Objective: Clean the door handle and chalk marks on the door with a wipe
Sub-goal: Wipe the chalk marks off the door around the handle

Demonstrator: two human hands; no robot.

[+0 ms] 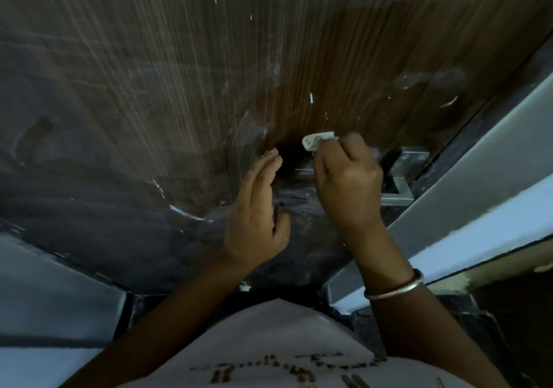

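Observation:
A dark brown wooden door (pixel 209 73) fills the view, streaked with white chalk marks (pixel 182 212) and smears. Its square metal handle (pixel 401 178) sits at the right, partly hidden behind my right hand. My right hand (pixel 347 178) grips a crumpled white wipe (pixel 314 142) and holds it against the door just left of the handle. My left hand (pixel 257 205) is beside it with straight fingers laid flat on the door, thumb spread out, holding nothing.
A pale grey door frame (pixel 466 205) runs diagonally along the door's right edge, with a light wall (pixel 45 297) at the lower left. A metal bangle (pixel 395 288) circles my right wrist. My light shirt (pixel 269 348) fills the bottom of the view.

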